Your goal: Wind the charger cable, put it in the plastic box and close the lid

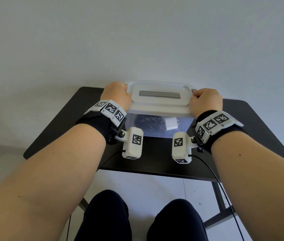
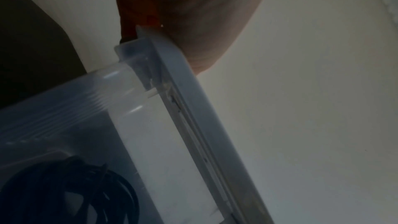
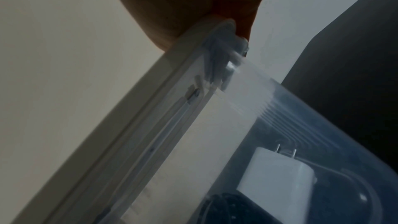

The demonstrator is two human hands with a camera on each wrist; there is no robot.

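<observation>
— Near the front edge of the black table [image 1: 155,164], what do you see first?

— Two arms reaching out, with white tag blocks strapped on the wrists.

— And a bit farther?

— The clear plastic box [image 1: 177,126]. Inside it lie the wound black cable [image 1: 145,123] on the left and the white plug [image 1: 223,202] [image 3: 277,173] on the right. So winding and putting in look done.

— What are the hands doing?

— The left hand [image 1: 116,94] grips the left end of the white lid [image 1: 159,105], fingers curled over the edge. The right hand [image 1: 205,100] grips the right end the same way.

— Is the lid shut?

— It sits on top, but I cannot tell if it has clicked. I think closing is the step now.

— What comes next?

— Probably pushing down evenly on both ends until they snap.
</observation>
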